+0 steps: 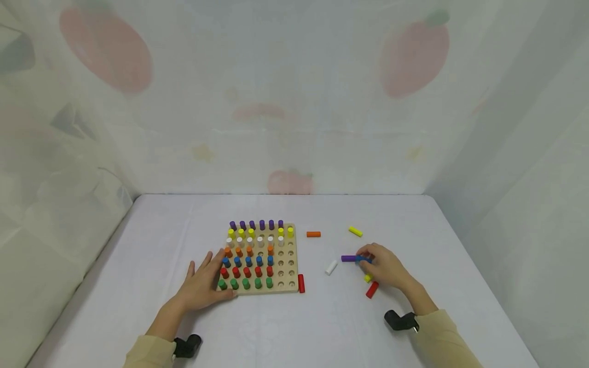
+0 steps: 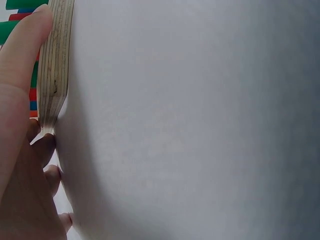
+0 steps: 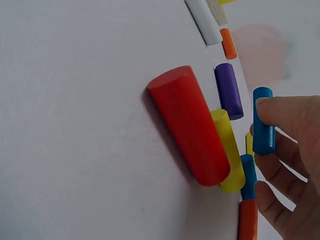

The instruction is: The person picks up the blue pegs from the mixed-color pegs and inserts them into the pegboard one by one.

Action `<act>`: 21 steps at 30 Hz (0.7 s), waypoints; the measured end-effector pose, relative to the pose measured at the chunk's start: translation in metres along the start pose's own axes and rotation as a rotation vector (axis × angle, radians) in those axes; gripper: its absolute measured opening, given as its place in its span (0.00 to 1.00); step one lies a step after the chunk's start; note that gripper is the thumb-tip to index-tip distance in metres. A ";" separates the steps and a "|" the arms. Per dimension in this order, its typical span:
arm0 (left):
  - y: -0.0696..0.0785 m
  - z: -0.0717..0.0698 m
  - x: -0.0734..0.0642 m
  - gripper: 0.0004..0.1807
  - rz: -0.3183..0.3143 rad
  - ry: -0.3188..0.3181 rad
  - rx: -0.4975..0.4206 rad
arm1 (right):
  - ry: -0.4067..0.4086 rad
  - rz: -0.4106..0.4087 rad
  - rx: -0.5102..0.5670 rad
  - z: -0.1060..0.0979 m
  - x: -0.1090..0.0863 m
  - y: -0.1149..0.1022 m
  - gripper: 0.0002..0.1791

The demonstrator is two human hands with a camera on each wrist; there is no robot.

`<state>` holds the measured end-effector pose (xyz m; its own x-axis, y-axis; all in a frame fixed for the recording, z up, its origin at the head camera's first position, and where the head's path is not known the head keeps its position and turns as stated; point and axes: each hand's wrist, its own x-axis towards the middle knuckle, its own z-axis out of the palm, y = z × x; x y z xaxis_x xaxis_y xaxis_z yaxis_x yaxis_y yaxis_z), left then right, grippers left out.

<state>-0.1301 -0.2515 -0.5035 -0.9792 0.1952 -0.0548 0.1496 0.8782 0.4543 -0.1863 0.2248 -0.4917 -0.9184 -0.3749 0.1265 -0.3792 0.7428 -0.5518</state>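
A wooden pegboard (image 1: 286, 268) stands left of centre on the table, with rows of coloured pegs upright in its holes. My left hand (image 1: 201, 286) touches its near left corner, thumb along the front edge and other fingers spread by the left side. In the left wrist view, the thumb (image 2: 17, 80) presses on the board's layered edge (image 2: 56, 55). Off to the right, my right hand (image 1: 386, 266) pinches a blue peg (image 3: 263, 120) between thumb and fingers. Around that hand lie a purple peg (image 3: 228, 90), a red peg (image 3: 187, 125) and a yellow peg (image 3: 231, 150).
Between the board and the right hand lies a white peg (image 1: 331, 268). An orange peg (image 1: 313, 234) and another yellow peg (image 1: 355, 231) lie farther back. Against the board's right side rests a second red peg (image 1: 301, 283). Patterned curtains (image 1: 294, 138) enclose the white table (image 1: 257, 332).
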 end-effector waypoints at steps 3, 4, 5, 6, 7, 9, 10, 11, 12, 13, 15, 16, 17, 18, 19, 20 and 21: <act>0.000 0.000 0.000 0.64 0.001 0.000 -0.002 | 0.014 -0.014 0.020 0.000 0.001 -0.002 0.11; 0.000 -0.001 0.000 0.64 0.001 0.000 -0.003 | 0.019 -0.017 0.026 0.000 0.001 -0.003 0.11; 0.000 -0.001 0.000 0.64 0.001 0.000 -0.003 | 0.022 -0.023 0.032 0.000 0.002 -0.004 0.12; 0.000 -0.001 0.000 0.64 0.001 0.000 -0.004 | 0.023 -0.033 0.032 0.001 0.003 -0.005 0.12; 0.001 -0.001 0.000 0.64 0.001 0.000 -0.004 | 0.021 -0.036 0.039 0.001 0.004 -0.006 0.12; 0.001 -0.001 0.000 0.64 0.001 -0.001 -0.003 | 0.020 -0.037 0.043 0.002 0.006 -0.009 0.13; 0.001 -0.001 0.000 0.64 0.002 -0.002 -0.003 | 0.019 -0.039 0.047 0.002 0.007 -0.011 0.13; 0.001 -0.001 0.000 0.64 0.002 -0.001 -0.003 | 0.019 -0.044 0.049 0.003 0.009 -0.013 0.13; 0.001 -0.001 0.000 0.64 0.001 -0.002 -0.002 | 0.020 -0.047 0.052 0.003 0.010 -0.015 0.14; 0.001 -0.001 0.000 0.64 0.001 -0.002 -0.001 | 0.018 -0.046 0.055 0.004 0.011 -0.017 0.14; 0.001 -0.001 0.000 0.64 0.000 -0.002 0.002 | 0.022 -0.061 0.068 0.005 0.014 -0.022 0.14; 0.001 -0.001 0.000 0.64 -0.001 -0.003 0.003 | 0.022 -0.069 0.075 0.006 0.015 -0.023 0.15; 0.001 -0.001 0.000 0.64 -0.002 -0.003 0.004 | 0.023 -0.078 0.081 0.007 0.017 -0.025 0.15; 0.001 -0.001 0.000 0.64 -0.002 -0.004 0.004 | 0.023 -0.084 0.091 0.007 0.018 -0.027 0.15; 0.001 -0.001 0.000 0.64 -0.002 -0.004 0.003 | 0.024 -0.091 0.102 0.008 0.019 -0.028 0.16; 0.001 -0.001 0.000 0.64 -0.003 -0.004 0.002 | 0.027 -0.098 0.114 0.009 0.021 -0.030 0.16; 0.001 -0.001 0.000 0.63 -0.004 -0.005 0.001 | 0.030 -0.104 0.121 0.010 0.022 -0.031 0.16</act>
<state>-0.1301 -0.2508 -0.5023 -0.9791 0.1942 -0.0610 0.1462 0.8792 0.4534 -0.1939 0.1878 -0.4802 -0.8787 -0.4282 0.2111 -0.4573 0.6280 -0.6296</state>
